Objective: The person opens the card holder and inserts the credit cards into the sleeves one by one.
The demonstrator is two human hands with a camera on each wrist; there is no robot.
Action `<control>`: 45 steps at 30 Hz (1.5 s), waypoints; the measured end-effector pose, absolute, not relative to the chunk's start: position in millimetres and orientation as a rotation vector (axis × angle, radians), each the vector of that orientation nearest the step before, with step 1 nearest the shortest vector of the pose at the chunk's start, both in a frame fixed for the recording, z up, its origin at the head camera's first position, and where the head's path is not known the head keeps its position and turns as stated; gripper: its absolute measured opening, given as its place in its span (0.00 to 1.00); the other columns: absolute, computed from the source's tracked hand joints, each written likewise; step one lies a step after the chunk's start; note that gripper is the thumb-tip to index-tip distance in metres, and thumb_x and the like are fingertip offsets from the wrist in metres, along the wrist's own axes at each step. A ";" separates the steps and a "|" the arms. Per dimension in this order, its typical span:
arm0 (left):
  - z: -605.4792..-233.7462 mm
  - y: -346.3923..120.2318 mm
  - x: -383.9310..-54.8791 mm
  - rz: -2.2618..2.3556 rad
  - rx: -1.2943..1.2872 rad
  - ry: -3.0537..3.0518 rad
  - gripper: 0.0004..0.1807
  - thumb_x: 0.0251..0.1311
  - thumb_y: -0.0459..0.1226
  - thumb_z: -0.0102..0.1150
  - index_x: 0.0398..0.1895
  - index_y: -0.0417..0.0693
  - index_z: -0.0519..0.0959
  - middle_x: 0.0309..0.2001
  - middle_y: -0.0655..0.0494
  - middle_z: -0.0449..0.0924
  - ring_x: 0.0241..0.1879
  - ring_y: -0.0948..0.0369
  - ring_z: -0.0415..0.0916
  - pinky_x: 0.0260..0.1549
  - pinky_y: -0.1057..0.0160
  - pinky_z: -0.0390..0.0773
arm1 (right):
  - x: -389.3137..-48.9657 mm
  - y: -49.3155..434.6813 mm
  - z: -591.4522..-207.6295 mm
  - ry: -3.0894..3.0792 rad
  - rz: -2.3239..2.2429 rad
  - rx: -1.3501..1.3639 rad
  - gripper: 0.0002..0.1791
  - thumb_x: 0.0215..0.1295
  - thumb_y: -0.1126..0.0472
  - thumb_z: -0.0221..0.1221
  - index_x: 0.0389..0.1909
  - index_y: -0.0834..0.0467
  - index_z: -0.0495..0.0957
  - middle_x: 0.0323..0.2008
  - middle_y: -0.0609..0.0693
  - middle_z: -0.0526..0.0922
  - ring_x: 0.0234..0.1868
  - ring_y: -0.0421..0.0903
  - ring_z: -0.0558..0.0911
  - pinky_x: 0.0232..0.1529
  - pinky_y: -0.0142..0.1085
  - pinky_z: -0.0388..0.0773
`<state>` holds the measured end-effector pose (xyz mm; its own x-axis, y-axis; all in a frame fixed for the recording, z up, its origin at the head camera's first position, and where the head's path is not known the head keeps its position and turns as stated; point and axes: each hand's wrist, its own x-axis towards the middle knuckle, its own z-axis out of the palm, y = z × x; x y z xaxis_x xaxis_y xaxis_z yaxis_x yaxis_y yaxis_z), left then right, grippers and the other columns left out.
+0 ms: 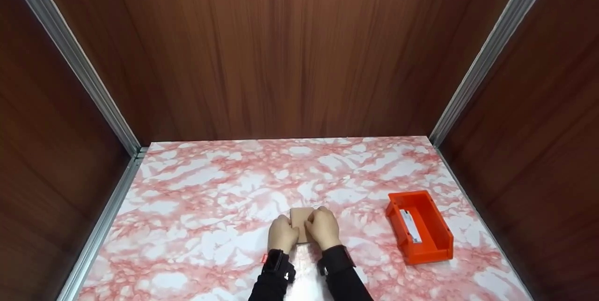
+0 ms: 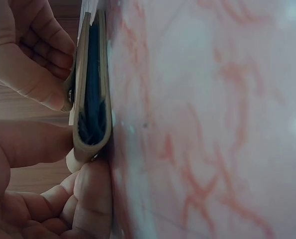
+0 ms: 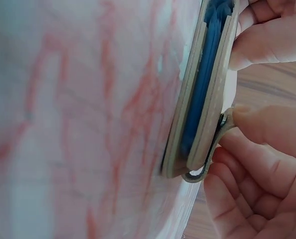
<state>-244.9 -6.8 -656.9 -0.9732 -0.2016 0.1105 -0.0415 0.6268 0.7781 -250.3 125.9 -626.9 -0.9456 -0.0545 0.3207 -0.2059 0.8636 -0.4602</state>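
Observation:
A tan card wallet (image 1: pixel 302 216) lies on the marbled table in front of me, with dark blue sleeves (image 3: pixel 200 107) between its covers. My left hand (image 1: pixel 282 234) grips the wallet by its rounded spine (image 2: pixel 92 149), thumb on the top cover and fingers curled low beside it. From the other side, my right hand (image 1: pixel 324 228) pinches the wallet's short closing strap (image 3: pixel 221 134) between thumb and curled fingers. The strap bends up from the wallet's edge, and a snap shows on its inner side in the left wrist view.
To the right stands an orange bin (image 1: pixel 437 226) with a white printed slip (image 1: pixel 410 226) inside. Brown wood-grain panels (image 1: pixel 281 53) with grey metal corner rails (image 1: pixel 496 50) enclose the table (image 1: pixel 196 198) at the back and both sides.

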 end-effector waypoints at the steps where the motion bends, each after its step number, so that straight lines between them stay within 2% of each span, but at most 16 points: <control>1: -660.1 -7.2 -246.2 -1.262 0.195 -2.661 0.05 0.50 0.32 0.65 0.28 0.40 0.79 0.28 0.45 0.84 0.30 0.49 0.81 0.35 0.50 0.81 | -250.4 126.0 -626.7 -2.734 0.725 0.203 0.06 0.53 0.68 0.75 0.22 0.62 0.86 0.29 0.54 0.83 0.31 0.56 0.84 0.38 0.46 0.83; 8: -648.9 -7.5 -241.6 -1.295 0.198 -2.656 0.06 0.48 0.32 0.66 0.26 0.40 0.78 0.27 0.43 0.83 0.29 0.47 0.81 0.34 0.48 0.81 | -251.7 128.3 -627.3 -2.724 0.742 0.223 0.07 0.54 0.68 0.74 0.20 0.61 0.86 0.27 0.53 0.83 0.29 0.54 0.84 0.37 0.44 0.83; 13: -661.2 -6.5 -246.8 -1.267 0.236 -2.678 0.06 0.51 0.32 0.66 0.27 0.41 0.78 0.28 0.46 0.83 0.30 0.49 0.81 0.35 0.49 0.81 | -252.2 128.5 -628.3 -2.724 0.742 0.231 0.08 0.55 0.67 0.73 0.20 0.60 0.85 0.27 0.52 0.82 0.29 0.53 0.84 0.36 0.43 0.83; 25: -657.3 -7.3 -245.5 -1.314 0.259 -2.695 0.05 0.52 0.34 0.66 0.28 0.42 0.79 0.28 0.48 0.83 0.30 0.51 0.81 0.35 0.50 0.81 | -254.0 131.5 -630.1 -2.707 0.939 0.196 0.07 0.54 0.68 0.70 0.19 0.61 0.84 0.26 0.53 0.84 0.28 0.50 0.82 0.36 0.44 0.82; 29: -647.3 -6.7 -242.2 -1.338 0.275 -2.717 0.05 0.53 0.32 0.66 0.29 0.40 0.79 0.30 0.46 0.84 0.32 0.49 0.82 0.38 0.48 0.82 | -259.4 136.7 -642.5 -2.647 0.985 0.241 0.07 0.53 0.67 0.69 0.18 0.60 0.83 0.25 0.52 0.82 0.25 0.47 0.79 0.32 0.45 0.80; 32: -644.2 -6.5 -240.8 -1.327 0.265 -2.721 0.05 0.53 0.32 0.66 0.30 0.39 0.79 0.30 0.45 0.84 0.32 0.49 0.82 0.38 0.47 0.82 | -275.1 143.3 -670.9 -2.648 0.996 0.215 0.08 0.53 0.63 0.70 0.17 0.56 0.83 0.24 0.49 0.82 0.24 0.43 0.77 0.30 0.41 0.77; 33: -648.0 -6.5 -242.6 -1.320 0.264 -2.719 0.05 0.53 0.31 0.66 0.29 0.40 0.79 0.29 0.46 0.83 0.32 0.49 0.82 0.38 0.47 0.82 | -273.8 142.3 -665.7 -2.669 1.031 0.187 0.08 0.53 0.64 0.70 0.18 0.57 0.83 0.25 0.51 0.83 0.25 0.44 0.77 0.32 0.42 0.79; 36: -657.7 -6.8 -245.4 -1.303 0.246 -2.691 0.05 0.52 0.32 0.66 0.27 0.42 0.79 0.27 0.48 0.83 0.30 0.51 0.81 0.35 0.49 0.81 | -286.9 146.1 -686.8 -2.702 1.039 0.147 0.07 0.53 0.62 0.69 0.18 0.55 0.83 0.24 0.49 0.84 0.25 0.42 0.76 0.31 0.39 0.76; 39: -659.5 -7.1 -245.5 -1.287 0.220 -2.678 0.05 0.52 0.32 0.66 0.27 0.41 0.78 0.27 0.47 0.83 0.29 0.50 0.81 0.34 0.49 0.81 | -274.6 143.9 -660.2 -2.717 1.117 0.147 0.07 0.54 0.65 0.67 0.20 0.59 0.84 0.24 0.53 0.85 0.25 0.45 0.78 0.32 0.42 0.78; 43: -648.1 -6.4 -240.5 -1.275 0.211 -2.684 0.06 0.53 0.31 0.66 0.27 0.39 0.78 0.28 0.45 0.83 0.30 0.48 0.82 0.34 0.48 0.81 | -258.7 144.0 -628.7 -2.725 1.181 0.155 0.09 0.57 0.64 0.67 0.19 0.59 0.82 0.22 0.52 0.85 0.24 0.43 0.78 0.32 0.43 0.79; 45: -643.3 -5.8 -238.8 -1.275 0.219 -2.696 0.05 0.53 0.31 0.67 0.28 0.39 0.78 0.28 0.44 0.84 0.31 0.46 0.83 0.36 0.46 0.82 | -256.5 145.6 -624.7 -2.720 1.181 0.170 0.10 0.58 0.65 0.67 0.19 0.59 0.81 0.21 0.51 0.84 0.24 0.43 0.76 0.32 0.42 0.77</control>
<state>-238.8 -5.8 -643.3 -0.9779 -0.1957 0.0738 -0.0672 0.6279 0.7754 -256.5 145.6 -624.7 -0.9788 -0.0358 0.2017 -0.1718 0.6797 -0.7131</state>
